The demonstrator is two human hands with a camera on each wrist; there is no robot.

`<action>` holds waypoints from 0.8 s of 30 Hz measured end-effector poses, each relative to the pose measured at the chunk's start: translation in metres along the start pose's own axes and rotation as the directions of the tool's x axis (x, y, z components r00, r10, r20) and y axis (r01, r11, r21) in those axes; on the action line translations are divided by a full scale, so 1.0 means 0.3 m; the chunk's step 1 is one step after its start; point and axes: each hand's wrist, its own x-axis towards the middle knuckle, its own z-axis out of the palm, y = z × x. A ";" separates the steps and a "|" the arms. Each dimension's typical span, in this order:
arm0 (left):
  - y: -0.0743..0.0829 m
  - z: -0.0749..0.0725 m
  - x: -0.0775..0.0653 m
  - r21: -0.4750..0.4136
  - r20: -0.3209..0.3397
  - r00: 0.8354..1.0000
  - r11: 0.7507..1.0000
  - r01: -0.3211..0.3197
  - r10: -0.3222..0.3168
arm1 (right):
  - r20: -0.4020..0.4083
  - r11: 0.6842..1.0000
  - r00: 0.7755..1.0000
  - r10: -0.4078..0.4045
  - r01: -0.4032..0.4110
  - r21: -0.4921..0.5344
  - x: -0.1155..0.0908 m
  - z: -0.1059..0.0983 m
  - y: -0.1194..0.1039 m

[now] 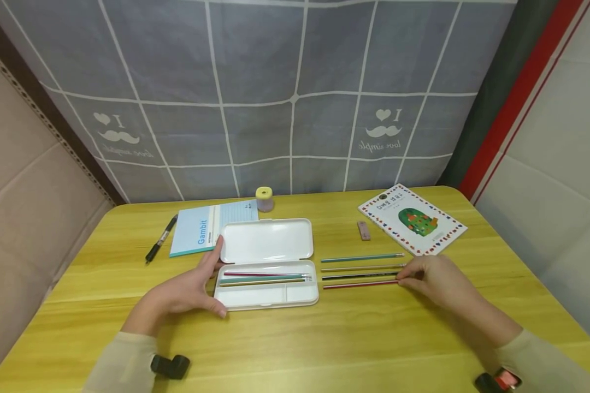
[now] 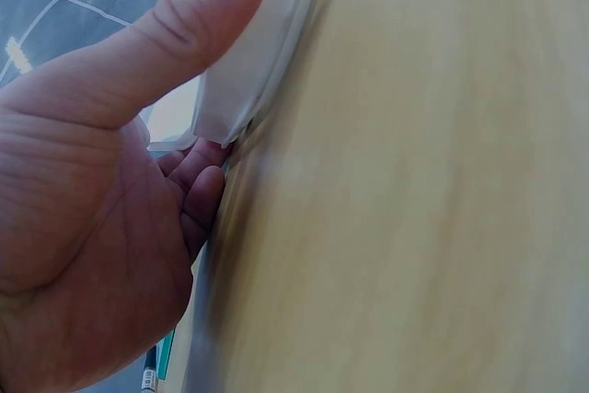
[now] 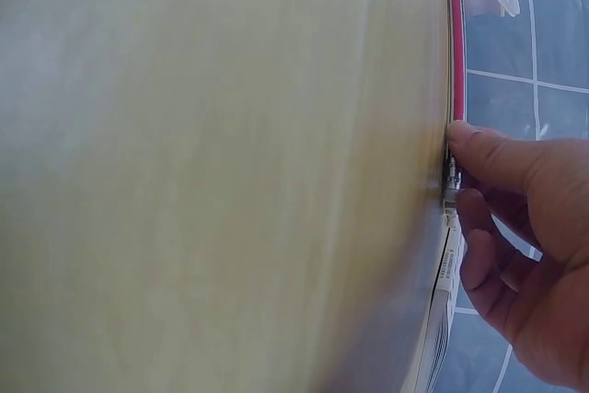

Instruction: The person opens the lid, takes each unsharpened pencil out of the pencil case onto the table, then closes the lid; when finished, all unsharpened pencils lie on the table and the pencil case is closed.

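A white pencil case (image 1: 267,302) lies unfolded on the table, with a red, a green and a gold-coloured pencil (image 1: 263,282) in its long compartment. My left hand (image 1: 192,292) holds the case at its left side, thumb by the front corner and fingers toward the hinge. To the right of the case, a green pencil (image 1: 361,257), a gold-coloured pencil (image 1: 359,268), a black pencil (image 1: 359,275) and a red pencil (image 1: 359,284) lie roughly parallel. My right hand (image 1: 435,281) pinches the right end of the red pencil between thumb and fingers, which hide that end.
Behind the case are a blue notebook (image 1: 189,229) and a yellow-topped sharpener (image 1: 264,199). A black pen (image 1: 161,240) lies at the far left. A pinkish eraser (image 1: 364,231) and a white booklet (image 1: 413,218) lie at the back right. A grey checked cloth (image 1: 255,131) hangs behind the table.
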 end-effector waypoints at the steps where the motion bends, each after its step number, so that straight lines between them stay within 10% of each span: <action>1: 0.000 0.000 0.000 -0.002 0.001 1.000 1.000 0.001 -0.001 | 0.000 1.000 1.000 -0.007 0.007 -0.005 0.000 0.000 0.001; 24: 0.014 -0.008 -0.006 0.020 -0.002 1.000 1.000 0.002 -0.002 | 0.016 0.981 0.996 0.088 -0.089 0.174 0.077 -0.028 -0.129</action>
